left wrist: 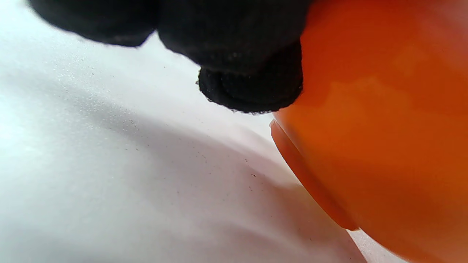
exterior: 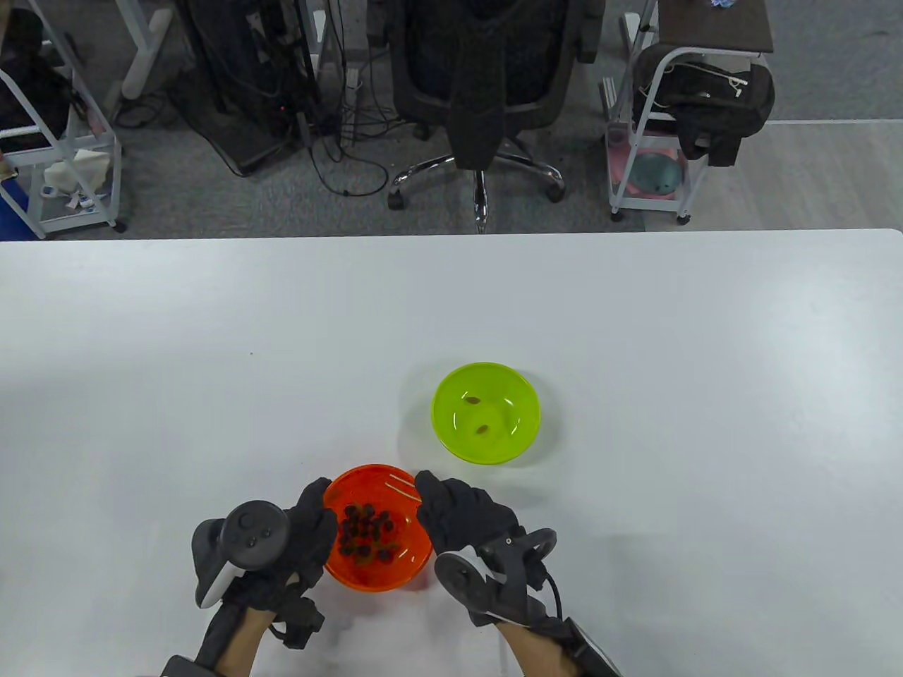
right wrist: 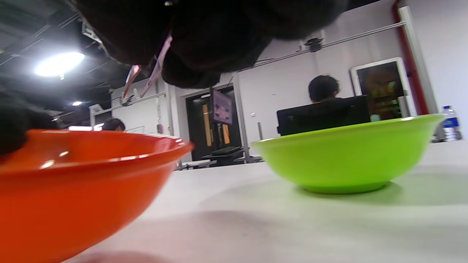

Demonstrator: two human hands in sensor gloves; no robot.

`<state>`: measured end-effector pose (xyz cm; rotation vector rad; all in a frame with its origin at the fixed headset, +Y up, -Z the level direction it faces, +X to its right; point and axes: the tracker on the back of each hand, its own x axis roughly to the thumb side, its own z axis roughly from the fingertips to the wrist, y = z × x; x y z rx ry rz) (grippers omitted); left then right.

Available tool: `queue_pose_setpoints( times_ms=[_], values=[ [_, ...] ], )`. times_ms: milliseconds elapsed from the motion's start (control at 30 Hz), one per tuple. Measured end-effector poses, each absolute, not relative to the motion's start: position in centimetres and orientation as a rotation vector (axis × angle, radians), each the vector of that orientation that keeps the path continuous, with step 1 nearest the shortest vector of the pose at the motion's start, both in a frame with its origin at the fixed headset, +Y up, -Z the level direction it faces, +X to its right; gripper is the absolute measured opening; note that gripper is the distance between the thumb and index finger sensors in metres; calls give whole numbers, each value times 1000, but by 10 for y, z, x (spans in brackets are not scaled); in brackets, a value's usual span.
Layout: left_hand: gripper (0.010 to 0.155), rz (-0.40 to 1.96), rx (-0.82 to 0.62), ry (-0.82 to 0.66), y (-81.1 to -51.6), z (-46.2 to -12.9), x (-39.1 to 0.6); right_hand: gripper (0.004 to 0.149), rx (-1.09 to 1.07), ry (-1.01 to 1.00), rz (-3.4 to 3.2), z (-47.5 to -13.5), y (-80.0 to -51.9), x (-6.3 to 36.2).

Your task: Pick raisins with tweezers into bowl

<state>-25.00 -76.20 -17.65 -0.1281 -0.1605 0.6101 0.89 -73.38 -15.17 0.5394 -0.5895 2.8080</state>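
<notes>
An orange bowl [exterior: 395, 564] near the table's front edge holds several dark raisins [exterior: 367, 530]. My left hand [exterior: 310, 525] grips its left rim; its fingers [left wrist: 252, 87] press the orange wall [left wrist: 384, 128]. My right hand [exterior: 458, 504] holds thin tweezers [exterior: 403, 488] at the bowl's right rim, their tips above the bowl's far side. In the right wrist view the tweezers [right wrist: 155, 75] stick out from my fingers above the orange bowl [right wrist: 84, 182]. A green bowl [exterior: 451, 430] holding two raisins [exterior: 482, 428] stands to the far right; it also shows in the right wrist view [right wrist: 347, 157].
The white table [exterior: 211, 367] stretches wide around both bowls. Beyond its far edge stand an office chair [exterior: 487, 84] and metal racks [exterior: 656, 127].
</notes>
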Motion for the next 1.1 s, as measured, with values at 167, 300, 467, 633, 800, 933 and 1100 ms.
queue_pose_setpoints(
  times_ms=[167, 300, 467, 633, 800, 933, 1100],
  values=[
    [55, 606, -128, -163, -762, -176, -248, 45, 692, -514, 2867, -146, -741, -15],
    [55, 604, -125, -162, -762, -176, -248, 44, 749, -498, 2965, -143, -746, -27],
    [55, 591, -114, -168, -760, -175, -246, 44, 753, -497, 2997, -143, -749, -31],
    [55, 579, -107, -183, -759, -173, -242, 43, 753, -493, 3020, -145, -751, -34],
    [55, 582, -111, -188, -759, -173, -241, 42, 734, -507, 3019, -146, -749, -31],
    [55, 584, -108, -188, -759, -173, -242, 42, 709, -533, 3008, -146, -746, -28],
    [55, 586, -104, -187, -758, -173, -243, 42, 653, -573, 2960, -148, -742, -20]
  ],
)
